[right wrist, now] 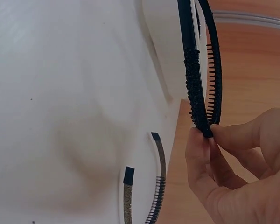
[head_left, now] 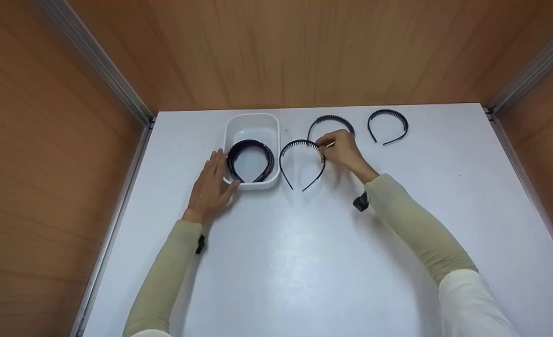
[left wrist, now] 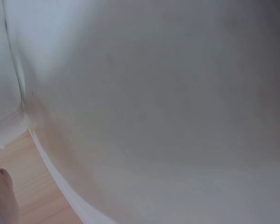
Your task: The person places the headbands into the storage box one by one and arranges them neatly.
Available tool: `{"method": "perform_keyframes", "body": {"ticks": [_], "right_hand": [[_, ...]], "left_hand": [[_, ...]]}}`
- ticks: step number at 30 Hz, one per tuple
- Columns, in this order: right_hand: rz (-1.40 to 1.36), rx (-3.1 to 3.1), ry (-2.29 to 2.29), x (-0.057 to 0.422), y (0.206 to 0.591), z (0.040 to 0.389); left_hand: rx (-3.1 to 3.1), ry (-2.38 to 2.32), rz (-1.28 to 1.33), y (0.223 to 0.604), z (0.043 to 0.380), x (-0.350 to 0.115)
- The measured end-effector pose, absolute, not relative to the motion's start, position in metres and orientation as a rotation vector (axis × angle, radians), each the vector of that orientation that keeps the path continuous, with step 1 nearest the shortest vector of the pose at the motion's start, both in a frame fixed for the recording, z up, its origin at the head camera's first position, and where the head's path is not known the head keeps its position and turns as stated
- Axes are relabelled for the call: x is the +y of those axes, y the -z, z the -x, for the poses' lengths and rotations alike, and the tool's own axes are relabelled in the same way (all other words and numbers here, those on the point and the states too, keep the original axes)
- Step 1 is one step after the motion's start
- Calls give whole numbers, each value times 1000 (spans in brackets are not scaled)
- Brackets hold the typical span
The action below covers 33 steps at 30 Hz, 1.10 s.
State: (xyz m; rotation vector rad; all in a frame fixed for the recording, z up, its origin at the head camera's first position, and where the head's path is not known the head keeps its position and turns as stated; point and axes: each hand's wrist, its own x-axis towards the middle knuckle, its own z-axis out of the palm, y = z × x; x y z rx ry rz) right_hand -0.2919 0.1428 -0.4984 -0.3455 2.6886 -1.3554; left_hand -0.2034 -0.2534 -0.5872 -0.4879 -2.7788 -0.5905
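Note:
My right hand [head_left: 344, 149] pinches a black toothed headband [head_left: 303, 141] between thumb and fingers, just to the right of a white plastic container [head_left: 253, 115]. In the right wrist view, the fingertips grip this headband [right wrist: 191, 70] at its curved top, with its comb teeth showing. Several dark headbands [head_left: 232, 161] lie stacked inside the container's near half. Fingers straight, my left hand [head_left: 208, 189] rests along the container's left wall, the thumb at its near corner. Only a sliver of the left hand [left wrist: 2, 196] shows in the left wrist view.
Behind the right hand, another toothed headband [head_left: 333, 117] lies on the white table [head_left: 285, 262], partly hidden. Farther right is one more headband [head_left: 388, 111]. Wooden panels [head_left: 281, 51] enclose the back and both sides.

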Motion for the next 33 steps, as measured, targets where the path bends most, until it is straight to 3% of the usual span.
{"method": "perform_keyframes", "body": {"ticks": [33], "right_hand": [[457, 2711, 1409, 61, 486, 308]], "left_hand": [[-2782, 566, 477, 588, 199, -248]]}}
